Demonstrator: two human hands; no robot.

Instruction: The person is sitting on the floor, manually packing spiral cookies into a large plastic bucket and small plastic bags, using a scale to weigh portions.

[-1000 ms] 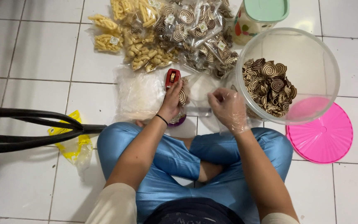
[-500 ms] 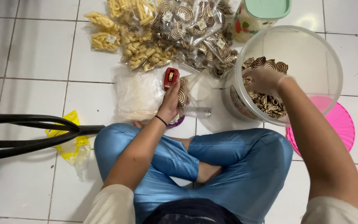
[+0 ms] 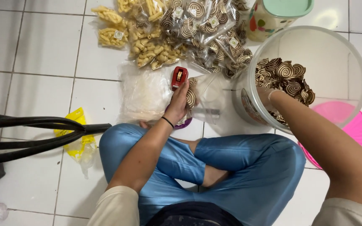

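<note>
Two hands busy here: left hand (image 3: 180,101) has fingers pinched around a small clear bag (image 3: 197,98) of spiral cookies, just near of the red stapler (image 3: 179,77). To the right, right hand (image 3: 268,95) is down inside the big tub (image 3: 348,54) among cookies (image 3: 285,73); can't tell its fingers.

– What colours sit by your hands?

– My left hand (image 3: 180,100) holds a clear bag (image 3: 204,98) of brown-and-cream spiral cookies, just below a red tape dispenser (image 3: 179,77).

– And the other?

– My right hand (image 3: 269,95) is inside a translucent white tub (image 3: 336,54) of swirl-patterned cookies (image 3: 288,75), a pink lid (image 3: 357,129) beside it.
</note>
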